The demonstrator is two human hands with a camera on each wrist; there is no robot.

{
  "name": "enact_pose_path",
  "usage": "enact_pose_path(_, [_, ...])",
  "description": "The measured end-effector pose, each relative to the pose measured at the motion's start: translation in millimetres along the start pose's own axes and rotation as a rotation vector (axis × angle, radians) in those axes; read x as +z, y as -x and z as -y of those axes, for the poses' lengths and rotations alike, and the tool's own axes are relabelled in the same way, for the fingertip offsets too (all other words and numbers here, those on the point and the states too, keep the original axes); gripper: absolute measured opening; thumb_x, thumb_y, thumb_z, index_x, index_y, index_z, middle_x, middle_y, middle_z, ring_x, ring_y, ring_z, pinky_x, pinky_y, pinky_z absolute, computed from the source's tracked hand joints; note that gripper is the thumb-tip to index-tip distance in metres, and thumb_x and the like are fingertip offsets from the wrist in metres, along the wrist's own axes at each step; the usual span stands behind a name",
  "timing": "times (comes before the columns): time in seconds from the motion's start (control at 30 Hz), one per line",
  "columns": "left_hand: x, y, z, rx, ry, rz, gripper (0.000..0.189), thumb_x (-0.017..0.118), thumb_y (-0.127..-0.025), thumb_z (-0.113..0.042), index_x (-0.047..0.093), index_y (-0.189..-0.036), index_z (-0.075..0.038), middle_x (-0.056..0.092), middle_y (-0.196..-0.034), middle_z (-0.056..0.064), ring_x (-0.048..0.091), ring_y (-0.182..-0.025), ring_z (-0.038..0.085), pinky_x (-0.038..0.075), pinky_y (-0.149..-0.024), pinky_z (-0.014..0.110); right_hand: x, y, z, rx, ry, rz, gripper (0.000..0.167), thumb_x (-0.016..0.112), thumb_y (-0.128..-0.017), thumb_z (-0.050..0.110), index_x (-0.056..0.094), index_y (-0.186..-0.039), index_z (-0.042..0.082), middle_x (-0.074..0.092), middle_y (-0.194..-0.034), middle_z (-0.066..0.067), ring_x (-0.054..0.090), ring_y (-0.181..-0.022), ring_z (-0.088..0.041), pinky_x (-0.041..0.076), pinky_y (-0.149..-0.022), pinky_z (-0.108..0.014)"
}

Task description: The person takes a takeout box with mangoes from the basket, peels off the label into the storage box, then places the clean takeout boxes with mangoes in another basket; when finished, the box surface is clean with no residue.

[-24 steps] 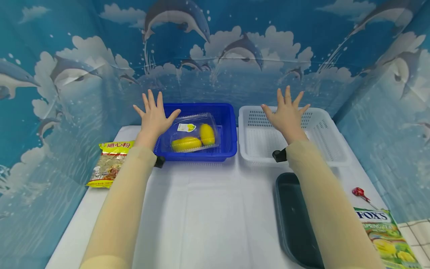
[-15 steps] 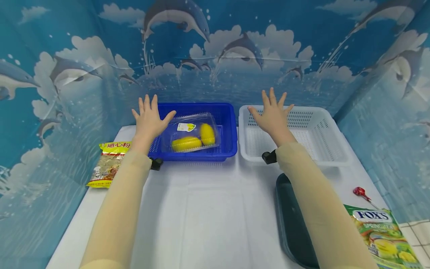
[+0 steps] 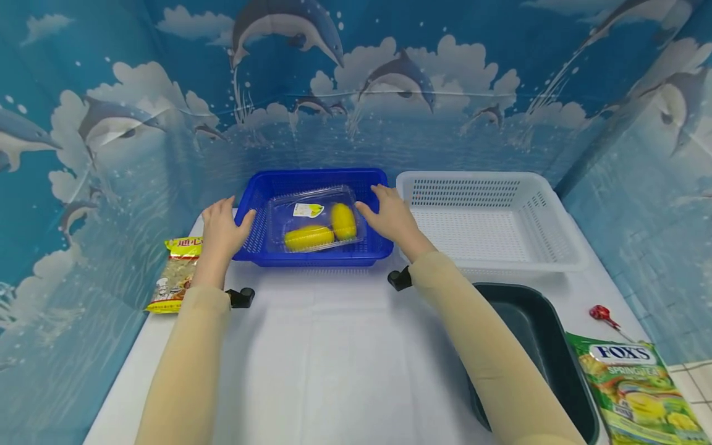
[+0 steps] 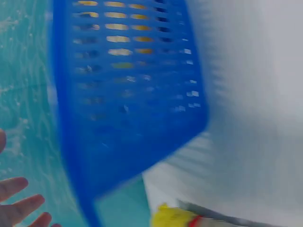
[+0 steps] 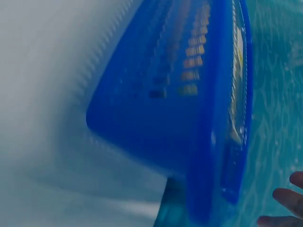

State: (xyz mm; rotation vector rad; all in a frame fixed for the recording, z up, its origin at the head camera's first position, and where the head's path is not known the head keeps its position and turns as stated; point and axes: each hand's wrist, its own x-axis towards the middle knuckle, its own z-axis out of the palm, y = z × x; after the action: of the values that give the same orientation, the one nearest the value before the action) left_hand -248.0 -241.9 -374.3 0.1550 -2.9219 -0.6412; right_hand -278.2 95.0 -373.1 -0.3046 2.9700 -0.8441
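In the head view, a blue plastic basket [image 3: 311, 261] stands at the back. Inside it lies a clear plastic box [image 3: 280, 225] with a label and two yellow fruits [image 3: 343, 221]. My left hand [image 3: 220, 238] is at the basket's left end, fingers extended and thumb apart. Over the right end reaches my right hand [image 3: 396, 221], fingers loosely extended, thumb towards the box. Both wrist views show fingertips [image 4: 29, 204] apart from the basket's wall [image 5: 142, 127]. Whether the right hand touches the rim is hard to tell. Neither hand holds anything.
To the right is a white basket [image 3: 489, 267], with a dark green tray [image 3: 534, 309] in front of it. A FOX'S candy bag [image 3: 639, 389] and a red lollipop [image 3: 600, 313] lie at far right. A yellow food bag [image 3: 173, 281] lies left, and a dolphin curtain [image 3: 356, 142] hangs behind.
My right hand has moved left and down, from before the white basket to the blue basket's right end. My left hand has lowered and shifted left to its left end.
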Motion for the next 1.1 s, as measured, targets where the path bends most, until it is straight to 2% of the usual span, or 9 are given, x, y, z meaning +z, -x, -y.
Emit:
enact_pose_path(0.1, [6.4, 6.0, 9.7, -0.03, 0.021, 0.001, 0.067, 0.046, -0.102, -0.037, 0.029, -0.15, 0.006, 0.029, -0.153, 0.031, 0.021, -0.141, 0.049, 0.021, -0.117, 0.061, 12, 1.4, 9, -0.002, -0.065, 0.028, 0.07, 0.048, -0.1, 0.051, 0.034, -0.153, 0.007, 0.032, -0.159, -0.017, 0.031, -0.146, -0.036, 0.028, -0.119, -0.053])
enact_pose_path(0.17, [10.0, 8.4, 15.4, -0.045, 0.044, -0.003, 0.066, 0.046, -0.102, -0.036, 0.031, -0.149, 0.007, 0.031, -0.152, 0.032, 0.024, -0.14, 0.05, 0.021, -0.117, 0.061, 18, 1.8, 14, 0.005, -0.089, 0.036, 0.07, 0.05, -0.099, 0.051, 0.035, -0.152, 0.007, 0.034, -0.157, -0.016, 0.034, -0.144, -0.036, 0.032, -0.117, -0.051])
enact_pose_path(0.27, [12.8, 12.4, 21.8, -0.077, 0.071, 0.002, 0.066, 0.045, -0.101, -0.037, 0.033, -0.148, 0.007, 0.033, -0.151, 0.032, 0.028, -0.138, 0.05, 0.023, -0.116, 0.061, 27, 1.1, 19, 0.012, -0.101, 0.042, 0.069, 0.051, -0.099, 0.05, 0.036, -0.152, 0.008, 0.035, -0.157, -0.016, 0.036, -0.143, -0.036, 0.034, -0.116, -0.051])
enact_pose_path(0.4, [14.5, 16.4, 27.5, -0.151, 0.107, 0.05, 0.065, 0.044, -0.102, -0.038, 0.032, -0.15, 0.003, 0.034, -0.15, 0.031, 0.033, -0.138, 0.049, 0.029, -0.115, 0.061, 38, -0.9, 22, 0.021, -0.105, 0.06, 0.069, 0.052, -0.099, 0.049, 0.034, -0.152, 0.007, 0.034, -0.157, -0.017, 0.034, -0.144, -0.035, 0.033, -0.117, -0.051])
enact_pose_path(0.63, [20.2, 18.7, 35.6, -0.234, 0.192, 0.109, 0.057, 0.041, -0.105, -0.033, 0.031, -0.153, -0.004, 0.042, -0.148, 0.028, 0.047, -0.13, 0.044, 0.041, -0.109, 0.056, 51, -5.6, 23, 0.142, -0.165, 0.091, 0.075, 0.053, -0.099, 0.047, 0.028, -0.153, 0.002, 0.029, -0.159, -0.021, 0.032, -0.145, -0.039, 0.031, -0.118, -0.053])
enact_pose_path(0.83, [21.3, 19.3, 43.9, -0.23, 0.21, 0.112, 0.052, 0.042, -0.106, -0.03, 0.036, -0.152, -0.008, 0.053, -0.136, 0.027, 0.058, -0.111, 0.039, 0.051, -0.098, 0.051, 55, -10.0, 24, 0.239, -0.198, 0.081, 0.075, 0.055, -0.1, 0.04, 0.023, -0.153, -0.004, 0.034, -0.155, -0.025, 0.038, -0.141, -0.039, 0.035, -0.116, -0.051])
enact_pose_path(1.0, [17.5, 15.9, 43.9, -0.209, 0.187, 0.123, 0.05, 0.045, -0.105, -0.028, 0.041, -0.149, -0.004, 0.056, -0.126, 0.027, 0.058, -0.098, 0.033, 0.052, -0.083, 0.04, 55, -11.9, 26, 0.29, -0.238, 0.068, 0.075, 0.059, -0.099, 0.035, 0.024, -0.15, -0.008, 0.046, -0.145, -0.027, 0.054, -0.127, -0.037, 0.045, -0.108, -0.048])
enact_pose_path(1.03, [16.6, 15.1, 43.6, -0.215, 0.185, 0.129, 0.05, 0.046, -0.105, -0.028, 0.041, -0.149, -0.004, 0.056, -0.125, 0.026, 0.058, -0.096, 0.032, 0.052, -0.081, 0.038, 55, -12.0, 27, 0.301, -0.246, 0.066, 0.075, 0.059, -0.099, 0.035, 0.026, -0.15, -0.008, 0.049, -0.143, -0.027, 0.058, -0.121, -0.036, 0.048, -0.105, -0.047])
enact_pose_path(1.1, [15.0, 14.4, 41.8, -0.236, 0.19, 0.144, 0.051, 0.047, -0.105, -0.028, 0.041, -0.149, -0.005, 0.056, -0.123, 0.026, 0.058, -0.094, 0.031, 0.05, -0.077, 0.034, 53, -12.8, 29, 0.324, -0.265, 0.063, 0.068, 0.061, -0.098, 0.033, 0.035, -0.145, -0.008, 0.059, -0.126, -0.023, 0.063, -0.101, -0.03, 0.055, -0.095, -0.039])
